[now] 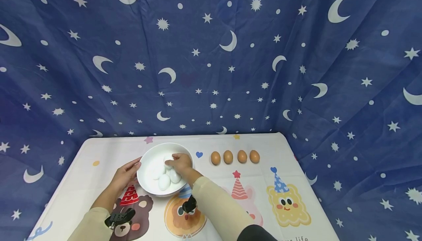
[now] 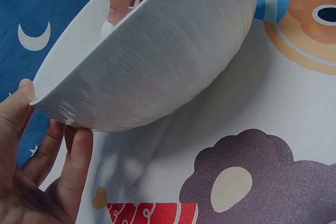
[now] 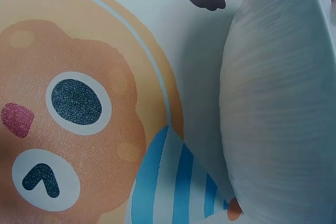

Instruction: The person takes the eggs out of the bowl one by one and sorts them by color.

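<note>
Behind the cloth-covered bench [image 1: 280, 151] hangs a dark blue curtain [image 1: 188, 81], scattered with white moons [image 1: 233, 42] and stars [image 1: 207, 18]. Across the bench's white cloth [image 1: 108, 151], I see party-hatted cartoons: brown bear [image 1: 141, 219], orange face [image 1: 184, 224], yellow biscuit [image 1: 291, 213].

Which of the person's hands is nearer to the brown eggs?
Right. The right hand is inside the bowl, to the left of the brown eggs; the left hand grips the bowl's left rim, farther from them.
</note>
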The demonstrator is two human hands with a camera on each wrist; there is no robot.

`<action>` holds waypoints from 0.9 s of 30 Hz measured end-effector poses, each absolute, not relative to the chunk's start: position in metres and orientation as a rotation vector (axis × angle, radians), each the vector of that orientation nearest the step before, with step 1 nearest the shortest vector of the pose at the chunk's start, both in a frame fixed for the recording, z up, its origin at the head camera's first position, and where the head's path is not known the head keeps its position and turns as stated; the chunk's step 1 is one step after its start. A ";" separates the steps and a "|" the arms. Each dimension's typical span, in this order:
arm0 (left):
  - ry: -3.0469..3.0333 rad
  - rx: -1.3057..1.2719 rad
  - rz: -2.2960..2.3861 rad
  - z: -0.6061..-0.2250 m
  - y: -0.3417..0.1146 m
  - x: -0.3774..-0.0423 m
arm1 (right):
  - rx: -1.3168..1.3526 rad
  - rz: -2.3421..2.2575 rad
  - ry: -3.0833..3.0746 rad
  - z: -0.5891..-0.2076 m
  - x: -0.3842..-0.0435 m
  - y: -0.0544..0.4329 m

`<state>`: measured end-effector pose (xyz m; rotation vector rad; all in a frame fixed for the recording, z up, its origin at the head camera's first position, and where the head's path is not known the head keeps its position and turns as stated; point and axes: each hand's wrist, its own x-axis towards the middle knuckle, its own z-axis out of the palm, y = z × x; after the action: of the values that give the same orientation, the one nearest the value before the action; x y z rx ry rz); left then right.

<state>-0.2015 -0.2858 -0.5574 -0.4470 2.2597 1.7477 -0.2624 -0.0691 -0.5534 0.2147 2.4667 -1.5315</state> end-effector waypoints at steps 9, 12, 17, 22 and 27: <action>2.267 -0.446 1.734 -0.556 -0.283 -0.202 | 0.200 -1.660 2.319 -0.553 -0.266 -0.065; 2.271 -0.439 1.731 -0.556 -0.283 -0.204 | 0.174 -1.699 2.292 -0.553 -0.268 -0.063; 2.265 -0.444 1.729 -0.555 -0.283 -0.204 | 0.140 -1.803 2.220 -0.552 -0.269 -0.060; 2.261 -0.452 1.715 -0.554 -0.284 -0.204 | 0.138 -1.857 2.152 -0.546 -0.266 -0.059; 2.268 -0.453 1.711 -0.552 -0.286 -0.203 | 0.147 -1.853 2.095 -0.540 -0.262 -0.055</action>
<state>-0.2026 -0.2861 -0.5524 -0.4534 2.2675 1.7112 -0.2615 -0.0553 -0.5403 0.1471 2.0955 -1.8529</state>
